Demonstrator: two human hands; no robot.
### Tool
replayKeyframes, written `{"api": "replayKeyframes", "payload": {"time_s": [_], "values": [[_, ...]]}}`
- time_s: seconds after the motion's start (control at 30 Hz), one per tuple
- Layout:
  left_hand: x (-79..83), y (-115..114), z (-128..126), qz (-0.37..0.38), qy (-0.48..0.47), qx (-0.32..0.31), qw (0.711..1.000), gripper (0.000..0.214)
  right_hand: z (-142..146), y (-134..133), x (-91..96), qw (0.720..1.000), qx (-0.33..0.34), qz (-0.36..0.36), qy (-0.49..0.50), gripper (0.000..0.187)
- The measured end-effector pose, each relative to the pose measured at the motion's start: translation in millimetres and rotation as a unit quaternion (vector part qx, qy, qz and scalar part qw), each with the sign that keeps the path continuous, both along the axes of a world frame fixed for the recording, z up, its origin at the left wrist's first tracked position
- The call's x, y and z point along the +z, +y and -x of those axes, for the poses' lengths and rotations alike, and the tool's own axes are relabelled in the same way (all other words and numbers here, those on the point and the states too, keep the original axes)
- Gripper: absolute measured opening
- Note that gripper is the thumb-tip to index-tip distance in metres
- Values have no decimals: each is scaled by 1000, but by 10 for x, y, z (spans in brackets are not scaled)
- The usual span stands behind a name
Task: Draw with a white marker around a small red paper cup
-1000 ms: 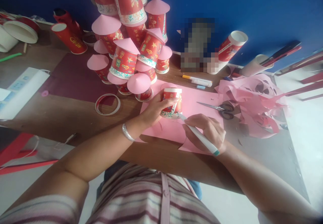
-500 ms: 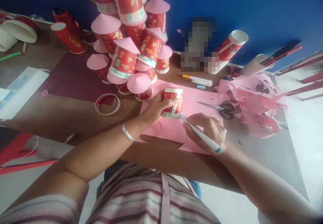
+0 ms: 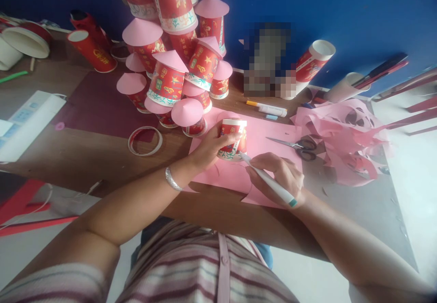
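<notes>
My left hand (image 3: 215, 144) is wrapped round a red paper cup (image 3: 229, 129), its thumb across the printed side. Green marks show on the cup's white band. In my right hand (image 3: 280, 175) is a white marker (image 3: 269, 184) with a green end, gripped like a pen. The marker's tip meets the white band at the lower right of the cup. Beneath both hands lies a sheet of pink paper (image 3: 259, 134) with drawn curves and a cut edge. Scissors (image 3: 297, 144) rest on its right side, blades slightly apart.
Stacked red cups with pink cone roofs (image 3: 170, 62) rise behind my left hand. A tape-like ring (image 3: 160, 143) lies left of the paper. Capped markers (image 3: 273, 111) are beyond it. Pink paper scraps (image 3: 351, 130) heap up at the right, near a pen-holding tube (image 3: 343, 93).
The marker and my right hand have shifted slightly left along the cup's white band. My left hand keeps the cup in nearly the same place.
</notes>
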State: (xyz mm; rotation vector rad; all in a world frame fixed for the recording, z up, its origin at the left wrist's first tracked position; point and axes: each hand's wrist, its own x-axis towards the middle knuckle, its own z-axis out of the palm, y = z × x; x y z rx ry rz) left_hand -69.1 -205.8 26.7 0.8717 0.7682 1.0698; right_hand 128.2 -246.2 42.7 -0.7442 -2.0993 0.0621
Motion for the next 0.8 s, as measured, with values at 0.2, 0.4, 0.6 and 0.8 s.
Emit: {"api": "replayKeyframes", "payload": {"time_s": [0.2, 0.4, 0.6, 0.8], "values": [[-17, 0, 3, -7, 2, -2, 1000, 35, 13, -10, 9, 1000, 0, 3, -4, 23], [-36, 1, 12, 2, -5, -1, 1000, 40, 25, 2, 19, 1000, 7, -3, 1, 11], [-33, 6, 18, 10, 1, 5, 1000, 41, 30, 13, 21, 1000, 12, -16, -3, 12], [10, 7, 14, -13, 8, -1, 1000, 35, 36, 42, -3, 999, 31, -24, 30, 15]]}}
